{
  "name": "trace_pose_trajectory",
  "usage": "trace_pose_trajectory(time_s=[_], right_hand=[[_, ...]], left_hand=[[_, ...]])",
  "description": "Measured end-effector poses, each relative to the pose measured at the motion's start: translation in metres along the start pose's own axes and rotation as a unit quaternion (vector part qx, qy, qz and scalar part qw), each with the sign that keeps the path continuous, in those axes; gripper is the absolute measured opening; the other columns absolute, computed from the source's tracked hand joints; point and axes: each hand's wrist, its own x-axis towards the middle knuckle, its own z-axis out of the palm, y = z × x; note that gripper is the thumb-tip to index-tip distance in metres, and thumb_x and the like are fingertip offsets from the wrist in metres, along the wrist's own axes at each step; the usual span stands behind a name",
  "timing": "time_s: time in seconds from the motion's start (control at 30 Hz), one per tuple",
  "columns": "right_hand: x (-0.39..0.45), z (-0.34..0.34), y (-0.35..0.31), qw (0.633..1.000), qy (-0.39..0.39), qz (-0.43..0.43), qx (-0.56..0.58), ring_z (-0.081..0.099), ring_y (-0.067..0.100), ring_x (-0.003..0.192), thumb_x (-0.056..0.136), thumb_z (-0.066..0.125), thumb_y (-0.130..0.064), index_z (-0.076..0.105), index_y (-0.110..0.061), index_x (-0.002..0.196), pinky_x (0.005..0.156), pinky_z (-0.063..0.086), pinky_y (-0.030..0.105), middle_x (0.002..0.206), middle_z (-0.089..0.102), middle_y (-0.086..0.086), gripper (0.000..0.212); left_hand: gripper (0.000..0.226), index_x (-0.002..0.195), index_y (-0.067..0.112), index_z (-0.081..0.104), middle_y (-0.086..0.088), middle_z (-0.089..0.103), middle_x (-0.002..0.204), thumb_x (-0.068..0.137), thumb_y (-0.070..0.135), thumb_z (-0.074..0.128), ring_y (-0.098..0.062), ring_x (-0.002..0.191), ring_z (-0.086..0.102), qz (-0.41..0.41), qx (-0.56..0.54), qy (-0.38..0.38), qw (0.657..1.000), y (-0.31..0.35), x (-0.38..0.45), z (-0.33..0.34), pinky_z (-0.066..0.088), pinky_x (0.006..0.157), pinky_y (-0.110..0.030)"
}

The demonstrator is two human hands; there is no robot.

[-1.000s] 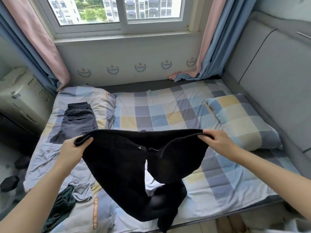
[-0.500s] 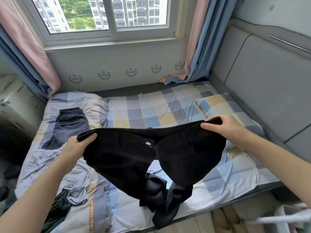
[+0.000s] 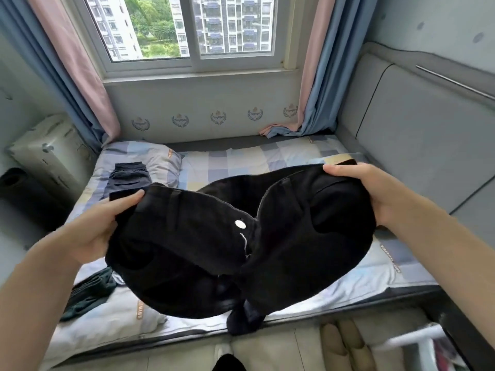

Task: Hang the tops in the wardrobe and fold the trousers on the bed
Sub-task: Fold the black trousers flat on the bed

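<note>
Holding the black denim trousers [image 3: 241, 245] by the waistband above the checked pastel bed [image 3: 241, 164], your left hand [image 3: 99, 223] and right hand [image 3: 375, 191] each pinch a corner, arms spread wide. Judging from this, keep the waistband taut and level, then lay the legs flat before folding.

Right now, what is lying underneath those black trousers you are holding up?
Under the black button-front trousers, gripped by the left hand and right hand, lies the pastel checked bedsheet. A dark green crumpled garment shows beside them. Whatever lies directly beneath is covered.
</note>
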Motion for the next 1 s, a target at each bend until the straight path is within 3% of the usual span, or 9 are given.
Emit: trace_pose_trajectory(time_s=[0.17, 0.27, 0.33, 0.4, 0.43, 0.5, 0.63, 0.8, 1.0], right_hand=[[-0.052, -0.005, -0.034, 0.995, -0.047, -0.024, 0.089, 0.072, 0.019, 0.084, 0.078, 0.068, -0.026, 0.08, -0.012, 0.08, 0.073, 0.059, 0.029, 0.094, 0.075, 0.007, 0.019], [-0.071, -0.013, -0.065, 0.992, -0.045, -0.086, 0.075, 0.063, 0.026, 0.112, 0.083, 0.065, -0.028, 0.074, -0.01, 0.106, 0.096, 0.052, 0.04, 0.114, 0.069, 0.01, 0.031], [-0.074, -0.019, -0.085, 0.99, 0.001, -0.128, 0.052, 0.056, 0.032, 0.121, 0.087, 0.063, -0.034, 0.064, -0.01, 0.123, 0.107, 0.042, 0.047, 0.126, 0.062, 0.013, 0.043], [-0.076, -0.02, -0.097, 0.988, 0.011, -0.146, 0.053, 0.065, 0.024, 0.106, 0.088, 0.062, -0.034, 0.069, -0.01, 0.11, 0.097, 0.051, 0.039, 0.113, 0.068, 0.01, 0.033], [-0.073, -0.02, -0.1, 0.987, 0.007, -0.139, 0.08, 0.07, 0.019, 0.091, 0.088, 0.064, -0.031, 0.073, -0.009, 0.096, 0.084, 0.057, 0.033, 0.1, 0.072, 0.007, 0.025], [-0.063, -0.026, -0.097, 0.987, 0.022, -0.123, 0.103, 0.071, 0.016, 0.071, 0.082, 0.07, -0.027, 0.075, -0.01, 0.08, 0.062, 0.058, 0.027, 0.084, 0.074, 0.006, 0.018], [-0.027, -0.044, -0.076, 0.983, 0.095, -0.154, 0.005, 0.072, 0.016, 0.075, 0.073, 0.08, -0.023, 0.072, -0.015, 0.081, 0.061, 0.056, 0.024, 0.081, 0.075, 0.002, 0.014], [0.027, -0.051, -0.026, 0.966, 0.132, -0.193, -0.113, 0.069, 0.006, 0.069, 0.072, 0.083, -0.022, 0.069, -0.022, 0.081, 0.059, 0.053, 0.018, 0.072, 0.072, -0.009, 0.017], [0.089, -0.055, 0.015, 0.973, 0.138, -0.115, -0.143, 0.071, 0.008, 0.073, 0.069, 0.085, -0.034, 0.069, -0.018, 0.09, 0.06, 0.053, 0.022, 0.08, 0.073, -0.005, 0.03]], left_hand=[[0.041, 0.103, 0.014, 0.076, -0.008, 0.075, 0.098, 0.073, 0.041, 0.068, -0.02, 0.085, 0.074, 0.032, -0.044, -0.038, 0.998, 0.033, -0.059, 0.037, 0.062, 0.071, -0.036], [0.053, 0.13, 0.018, 0.062, -0.004, 0.068, 0.118, 0.084, 0.045, 0.063, -0.016, 0.104, 0.067, 0.093, -0.037, 0.002, 0.995, 0.065, -0.069, 0.042, 0.058, 0.085, -0.038], [0.052, 0.134, 0.02, 0.059, 0.005, 0.07, 0.108, 0.089, 0.047, 0.059, -0.006, 0.096, 0.068, 0.149, -0.027, 0.043, 0.988, 0.091, -0.069, 0.053, 0.058, 0.084, -0.028], [0.042, 0.103, 0.023, 0.078, 0.009, 0.074, 0.086, 0.072, 0.052, 0.074, -0.002, 0.082, 0.071, 0.163, -0.029, 0.03, 0.986, 0.109, -0.067, 0.064, 0.059, 0.07, -0.022], [0.033, 0.088, 0.023, 0.081, 0.006, 0.075, 0.084, 0.07, 0.051, 0.076, -0.004, 0.081, 0.072, 0.145, -0.031, 0.019, 0.989, 0.115, -0.064, 0.069, 0.059, 0.066, -0.023], [0.027, 0.075, 0.021, 0.08, 0.002, 0.077, 0.085, 0.083, 0.043, 0.067, -0.009, 0.075, 0.073, 0.116, -0.008, 0.041, 0.992, 0.115, -0.053, 0.071, 0.059, 0.059, -0.026], [0.011, 0.089, 0.012, 0.072, 0.002, 0.076, 0.08, 0.091, 0.022, 0.067, -0.01, 0.066, 0.072, 0.153, 0.046, 0.157, 0.975, 0.088, -0.014, 0.055, 0.057, 0.054, -0.024], [0.008, 0.088, 0.013, 0.069, 0.004, 0.074, 0.069, 0.089, 0.02, 0.069, -0.006, 0.057, 0.069, 0.172, 0.097, 0.175, 0.964, 0.029, 0.037, 0.038, 0.052, 0.046, -0.017], [0.017, 0.094, 0.012, 0.075, -0.008, 0.076, 0.098, 0.083, 0.025, 0.076, -0.023, 0.089, 0.073, 0.136, 0.062, 0.17, 0.974, -0.017, 0.104, 0.002, 0.059, 0.076, -0.033]])
